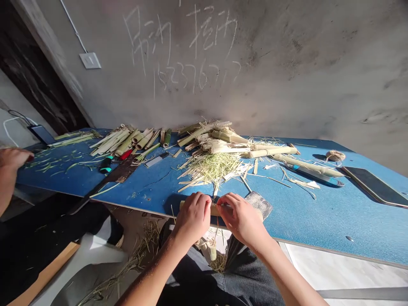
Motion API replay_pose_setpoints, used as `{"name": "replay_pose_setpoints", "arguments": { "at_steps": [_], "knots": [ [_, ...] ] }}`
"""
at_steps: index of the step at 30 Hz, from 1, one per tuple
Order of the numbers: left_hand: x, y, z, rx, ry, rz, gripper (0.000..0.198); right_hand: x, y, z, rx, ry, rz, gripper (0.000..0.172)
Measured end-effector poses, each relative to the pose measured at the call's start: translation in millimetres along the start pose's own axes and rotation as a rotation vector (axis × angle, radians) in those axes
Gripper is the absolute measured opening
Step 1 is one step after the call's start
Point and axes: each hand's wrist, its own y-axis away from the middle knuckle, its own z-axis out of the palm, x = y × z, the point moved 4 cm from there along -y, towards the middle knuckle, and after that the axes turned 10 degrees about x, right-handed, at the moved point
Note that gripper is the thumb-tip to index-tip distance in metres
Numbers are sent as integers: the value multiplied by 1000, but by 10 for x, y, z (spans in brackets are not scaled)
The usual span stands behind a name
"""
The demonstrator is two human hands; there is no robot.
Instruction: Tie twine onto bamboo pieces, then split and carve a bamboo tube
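A pale bamboo piece (pixel 259 214) lies lengthwise along the table's front edge, mostly covered by my hands. Over its left part, my left hand (pixel 195 216) is closed, with finger and thumb pinched near the middle. My right hand (pixel 240 216) faces it, also pinching, a small gap between the fingertips. A thin brown strand (pixel 217 223) runs down at that gap; it seems to be between both sets of fingers, though its ends are hidden. Beyond my right hand lies a grey, speckled flat piece (pixel 259 204). Just behind my hands sits a heap of green-yellow shavings (pixel 216 166).
Split bamboo (pixel 219 138) is piled against the wall, with more bamboo pieces (pixel 123 141) to the left. A large dark blade (pixel 121 171) overhangs the front edge. A phone (pixel 376 185), a twine ball (pixel 335 155) and a blue-handled tool (pixel 315 175) lie right. Another person's hand (pixel 14 158) is far left.
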Motion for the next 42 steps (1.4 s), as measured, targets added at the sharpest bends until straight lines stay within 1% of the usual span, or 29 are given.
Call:
{"name": "replay_pose_setpoints", "arguments": {
  "at_steps": [6,12,17,23,32,42],
  "knots": [
    [8,3,5,-9,-26,-25,17,-4,0,19,-1,-9,-15,12],
    [2,20,4,-7,-37,-23,16,-18,-12,25,-26,-3,19,11],
    [-8,24,11,1,-32,-33,17,-28,10,19,-23,-13,-27,20],
    [-23,28,18,-18,-15,-70,17,25,21,36,-31,12,-16,27],
    [-48,43,32,-15,-5,-90,16,21,16,32,-6,33,-42,20],
    [-48,40,31,2,3,-78,16,45,48,3,-17,2,-13,24]
  ]
}}
